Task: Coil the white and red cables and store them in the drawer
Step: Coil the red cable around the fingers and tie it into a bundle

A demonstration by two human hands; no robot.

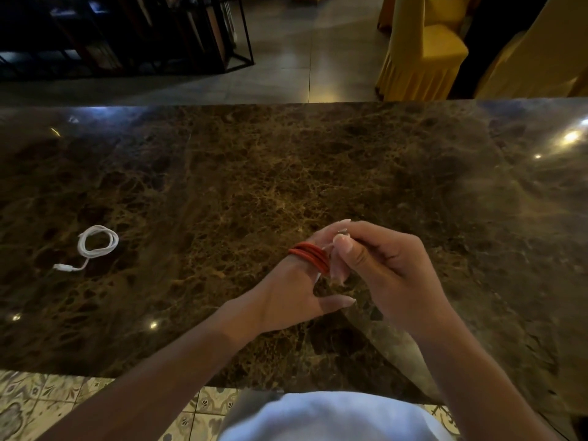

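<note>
Right hand [386,268] fingers curled, thumb and forefinger pinching the plug end of the red cable [310,254], a small pale/metal tip just showing at the fingertips, lower centre-right of frame. Left hand [286,297] fingers held straight and pressed together, pointing up-right, red cable wound in several loops around them near the knuckles; left thumb stuck out to the right, apart from the fingers, not touching the cable. The two hands touch or nearly touch at the loops; left fingertips partly hidden behind the right hand. Both hands hover just above the dark brown marble counter [286,170], can't tell if they rest on it.

White cable [97,241] lies on the counter at the left of frame, well apart from the hands, already in a small round coil with its plug end trailing toward lower left.

Bottom centre: white garment [334,418] of the person; patterned floor tiles [47,399] at lower left below the counter edge. Upper right: chairs in yellow covers [423,55]. Upper left: dark metal-framed shelving [143,30]. No drawer visible.
</note>
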